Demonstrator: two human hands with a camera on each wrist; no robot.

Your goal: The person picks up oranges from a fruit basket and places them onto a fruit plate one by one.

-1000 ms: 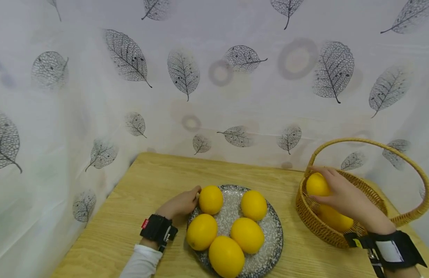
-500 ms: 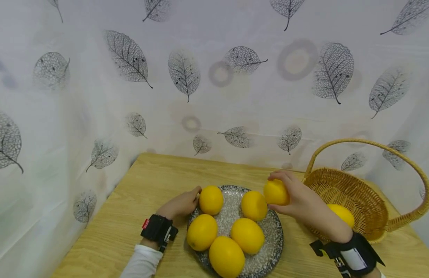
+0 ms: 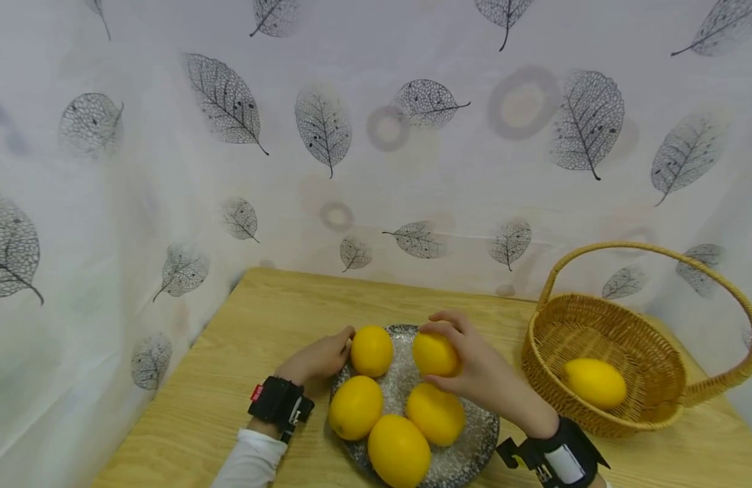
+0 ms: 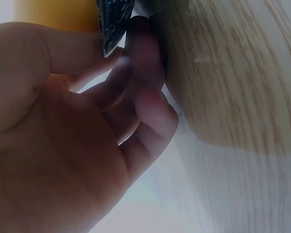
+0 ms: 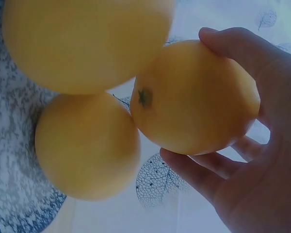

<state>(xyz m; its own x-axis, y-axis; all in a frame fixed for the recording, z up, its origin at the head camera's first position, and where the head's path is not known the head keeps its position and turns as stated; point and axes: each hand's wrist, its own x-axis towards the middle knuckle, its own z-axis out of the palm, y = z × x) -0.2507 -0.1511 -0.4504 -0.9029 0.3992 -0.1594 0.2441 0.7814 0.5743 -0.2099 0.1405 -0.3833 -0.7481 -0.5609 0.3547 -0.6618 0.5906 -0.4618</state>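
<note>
My left hand (image 3: 315, 358) grips the left edge of a speckled grey plate (image 3: 476, 440) with a dark rim. In the left wrist view the thumb lies on the upper side of the plate's rim (image 4: 115, 24), with fingers beneath it. My right hand (image 3: 482, 376) holds a yellow-orange orange (image 3: 435, 354) between thumb and fingers, over the plate's far right part. A green star-shaped stem mark shows on this orange (image 5: 199, 97) in the right wrist view. Several similar yellow fruits (image 3: 399, 451) lie on the plate; the one at its far right is hidden behind the held orange and hand in the head view.
A wicker basket (image 3: 537, 362) with a tall arched handle stands right of the plate, one elongated yellow fruit (image 3: 595, 383) inside. Wooden tabletop (image 3: 278, 298) extends around them. A leaf-patterned white curtain (image 3: 364, 169) hangs behind and at the left.
My right hand has lifted the orange out of the basket and carried it left to above the plate. One fruit stays in the basket. The left hand has kept its place at the plate.
</note>
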